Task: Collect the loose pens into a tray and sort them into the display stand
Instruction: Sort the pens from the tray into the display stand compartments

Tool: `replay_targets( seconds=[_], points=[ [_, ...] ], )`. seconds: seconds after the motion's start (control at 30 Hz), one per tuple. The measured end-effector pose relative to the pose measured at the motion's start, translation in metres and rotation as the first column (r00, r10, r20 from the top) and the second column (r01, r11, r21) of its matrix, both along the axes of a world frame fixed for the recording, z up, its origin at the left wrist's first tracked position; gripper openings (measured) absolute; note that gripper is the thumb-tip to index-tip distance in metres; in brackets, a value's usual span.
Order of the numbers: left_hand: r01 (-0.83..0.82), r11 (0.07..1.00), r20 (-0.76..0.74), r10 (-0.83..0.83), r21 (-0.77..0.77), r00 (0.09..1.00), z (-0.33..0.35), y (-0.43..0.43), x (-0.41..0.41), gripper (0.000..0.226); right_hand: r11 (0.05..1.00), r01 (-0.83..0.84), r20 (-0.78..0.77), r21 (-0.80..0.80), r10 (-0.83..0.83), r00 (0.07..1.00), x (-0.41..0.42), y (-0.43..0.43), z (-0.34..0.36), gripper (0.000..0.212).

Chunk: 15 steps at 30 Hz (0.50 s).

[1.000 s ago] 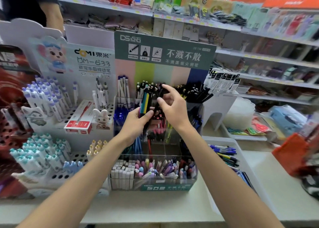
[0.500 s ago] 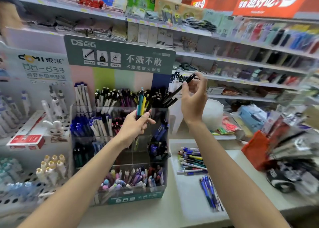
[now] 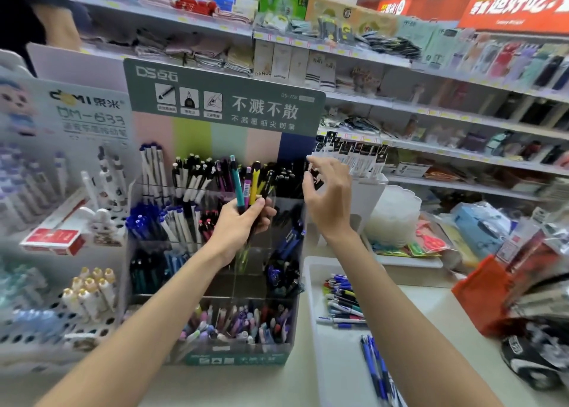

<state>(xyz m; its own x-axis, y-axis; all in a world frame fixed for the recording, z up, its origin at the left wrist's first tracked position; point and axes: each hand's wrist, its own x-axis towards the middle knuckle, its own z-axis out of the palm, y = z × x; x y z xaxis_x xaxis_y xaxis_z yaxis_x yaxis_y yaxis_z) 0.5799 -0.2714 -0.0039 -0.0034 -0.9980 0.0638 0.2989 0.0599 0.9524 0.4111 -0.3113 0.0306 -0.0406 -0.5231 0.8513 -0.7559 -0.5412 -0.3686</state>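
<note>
The right hand [image 3: 329, 197] has come down from its raised position to the black pens [image 3: 286, 175] in the top right cell of the stand [image 3: 234, 357]. Its fingers are loosely spread, and whether thumb and forefinger still pinch a pen cannot be told. The left hand [image 3: 237, 225] grips a bunch [image 3: 238, 179] of slim teal, pink, yellow and black pens, upright before the stand. The stand is clear plastic, tiered, its square cells packed with upright pens. Short pastel pens [image 3: 234, 323] fill the front row. Just beside it, the white rectangular tray [image 3: 332, 376] holds loose pens [image 3: 341, 296] lying flat, mostly blue.
</note>
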Motion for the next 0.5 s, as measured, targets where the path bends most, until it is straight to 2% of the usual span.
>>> replay_targets(
  seconds=[0.1,0.17,0.27,0.37,0.5],
  points=[
    [0.014,0.999,0.041,-0.013,-0.031,0.999,0.004,0.001,-0.005,0.021,0.966,-0.221,0.034,0.136,0.219,0.975,0.019,0.012,0.005,0.037],
    [0.044,0.997,0.094,-0.038,-0.060,0.995,0.006,0.002,-0.006,0.020,0.940,-0.271,0.028,0.205,0.271,0.962,0.029,0.017,0.003,0.045],
    [0.088,0.991,0.139,-0.074,-0.098,0.987,0.008,0.003,-0.007,0.018,0.938,-0.275,0.054,0.209,0.270,0.961,0.028,0.019,0.006,0.043],
    [0.086,0.994,0.101,-0.079,-0.071,0.992,0.009,0.002,-0.009,0.020,0.932,-0.285,0.163,0.224,0.252,0.954,0.021,0.023,0.015,0.043],
    [0.053,0.998,0.158,-0.047,-0.034,0.986,0.002,-0.002,-0.007,0.025,0.989,-0.144,0.411,0.044,0.113,0.904,-0.001,0.021,0.034,0.030]
  ],
)
